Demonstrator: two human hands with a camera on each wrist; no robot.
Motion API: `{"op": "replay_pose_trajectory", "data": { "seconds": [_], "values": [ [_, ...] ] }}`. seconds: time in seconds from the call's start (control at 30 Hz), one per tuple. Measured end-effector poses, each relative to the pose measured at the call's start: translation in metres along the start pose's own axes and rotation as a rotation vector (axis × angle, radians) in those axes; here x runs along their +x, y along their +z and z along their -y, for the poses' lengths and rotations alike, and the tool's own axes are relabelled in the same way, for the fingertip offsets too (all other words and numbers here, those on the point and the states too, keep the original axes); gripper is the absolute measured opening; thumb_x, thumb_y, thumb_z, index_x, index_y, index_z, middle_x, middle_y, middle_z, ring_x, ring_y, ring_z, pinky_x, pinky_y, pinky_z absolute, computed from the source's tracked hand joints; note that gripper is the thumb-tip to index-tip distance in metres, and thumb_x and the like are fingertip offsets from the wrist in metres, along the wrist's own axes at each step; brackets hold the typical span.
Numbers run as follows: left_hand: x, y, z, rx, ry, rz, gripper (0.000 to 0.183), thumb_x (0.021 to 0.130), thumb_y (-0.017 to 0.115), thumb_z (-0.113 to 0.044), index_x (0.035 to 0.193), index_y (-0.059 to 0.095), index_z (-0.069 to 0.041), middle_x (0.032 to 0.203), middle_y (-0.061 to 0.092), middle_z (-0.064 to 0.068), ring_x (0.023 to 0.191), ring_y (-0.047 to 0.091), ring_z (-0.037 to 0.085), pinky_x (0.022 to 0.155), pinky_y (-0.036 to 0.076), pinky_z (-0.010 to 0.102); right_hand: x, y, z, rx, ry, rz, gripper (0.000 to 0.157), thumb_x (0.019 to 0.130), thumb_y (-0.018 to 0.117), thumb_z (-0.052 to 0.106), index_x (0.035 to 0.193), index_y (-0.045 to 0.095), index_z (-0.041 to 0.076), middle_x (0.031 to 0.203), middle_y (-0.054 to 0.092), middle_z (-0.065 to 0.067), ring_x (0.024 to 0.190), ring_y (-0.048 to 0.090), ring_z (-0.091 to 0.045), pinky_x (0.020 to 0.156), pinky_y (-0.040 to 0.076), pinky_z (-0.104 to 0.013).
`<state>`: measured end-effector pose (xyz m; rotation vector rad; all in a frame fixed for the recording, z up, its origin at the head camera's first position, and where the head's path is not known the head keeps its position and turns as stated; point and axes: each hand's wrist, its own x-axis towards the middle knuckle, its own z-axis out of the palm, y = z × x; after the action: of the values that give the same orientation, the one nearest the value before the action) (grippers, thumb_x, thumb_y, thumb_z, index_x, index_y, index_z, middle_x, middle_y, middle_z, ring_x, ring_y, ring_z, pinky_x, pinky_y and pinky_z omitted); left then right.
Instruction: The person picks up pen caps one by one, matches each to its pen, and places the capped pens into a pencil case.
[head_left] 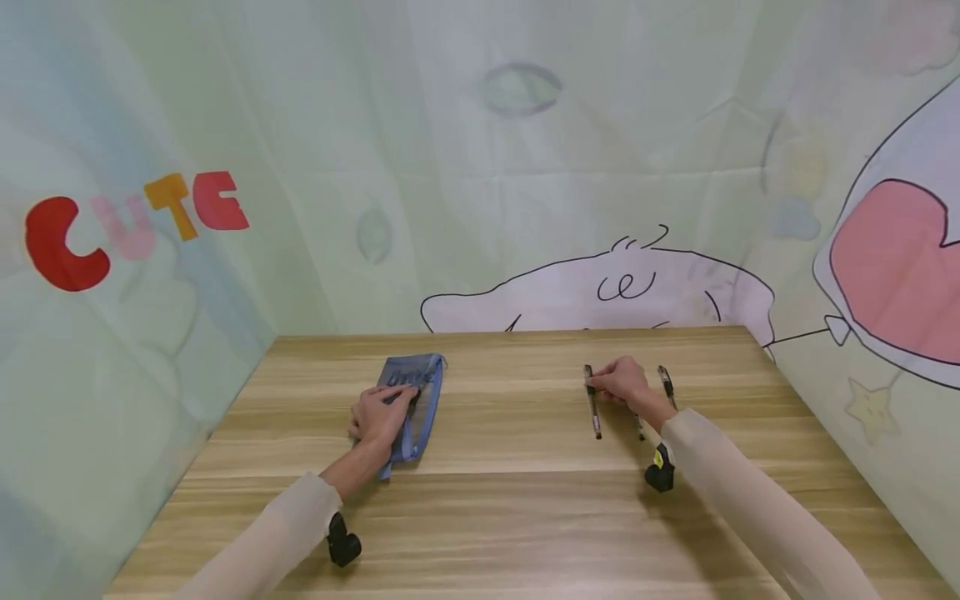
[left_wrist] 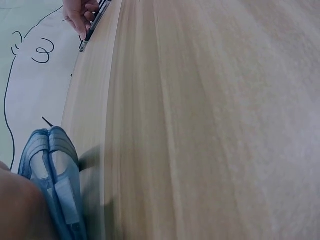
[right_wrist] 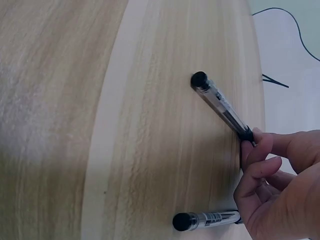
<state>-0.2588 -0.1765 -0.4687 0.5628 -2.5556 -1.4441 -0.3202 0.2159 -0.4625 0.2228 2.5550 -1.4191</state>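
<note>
A blue zip pencil pouch (head_left: pixel 427 417) with dark lettering and see-through panels lies on the left of the table. My left hand (head_left: pixel 378 414) grips it from its left side, fingers over the top. In the left wrist view, the pouch (left_wrist: pixel 65 185) shows its two bulging blue edges beside the hand. Over on the right, my right hand (head_left: pixel 624 381) pinches a clear pen (head_left: pixel 595 412) near its black cap. Its lower end points toward me, as the pen (right_wrist: pixel 222 107) also shows in the right wrist view. A second pen (right_wrist: pixel 207 220) lies beneath the palm.
A third pen (head_left: pixel 665 381) lies to the right of my right hand, partly behind the wrist. The wood-grain table (head_left: pixel 517 533) ends at a printed cloth backdrop (head_left: pixel 480 208) behind and along both sides. Black wrist cameras hang below both sleeves.
</note>
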Motion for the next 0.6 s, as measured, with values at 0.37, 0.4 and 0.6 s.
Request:
{"op": "replay_pose_trajectory", "data": {
  "seconds": [0.37,0.4,0.6],
  "values": [
    [0.0,-0.001,0.001,0.005,0.008,0.001,0.041,0.094,0.068,-0.039,0.121,0.075,-0.009,0.149,0.047,0.013,0.137,0.035,0.039,0.11,0.021,0.064,-0.001,0.012,0.013,0.148,0.021,0.017,0.034,0.096,0.073,0.018,0.118,0.07,-0.008,0.062,0.062,0.005,0.05,0.043,-0.004,0.044,0.033,-0.017],
    [0.001,-0.001,0.001,0.004,0.006,0.002,0.041,0.094,0.068,-0.039,0.121,0.075,-0.009,0.149,0.047,0.013,0.137,0.035,0.039,0.111,0.02,0.064,-0.003,0.015,0.016,0.179,0.018,0.034,0.035,0.096,0.072,0.018,0.119,0.069,-0.008,0.064,0.063,0.005,0.051,0.044,-0.004,0.045,0.033,-0.017],
    [0.001,0.001,0.0,-0.002,0.002,0.002,0.042,0.094,0.068,-0.038,0.121,0.075,-0.008,0.149,0.047,0.013,0.138,0.034,0.04,0.113,0.018,0.065,-0.012,0.049,0.04,0.29,-0.019,0.149,0.033,0.095,0.074,0.021,0.118,0.072,-0.003,0.078,0.072,0.003,0.055,0.048,-0.004,0.046,0.033,-0.017]
  ]
}}
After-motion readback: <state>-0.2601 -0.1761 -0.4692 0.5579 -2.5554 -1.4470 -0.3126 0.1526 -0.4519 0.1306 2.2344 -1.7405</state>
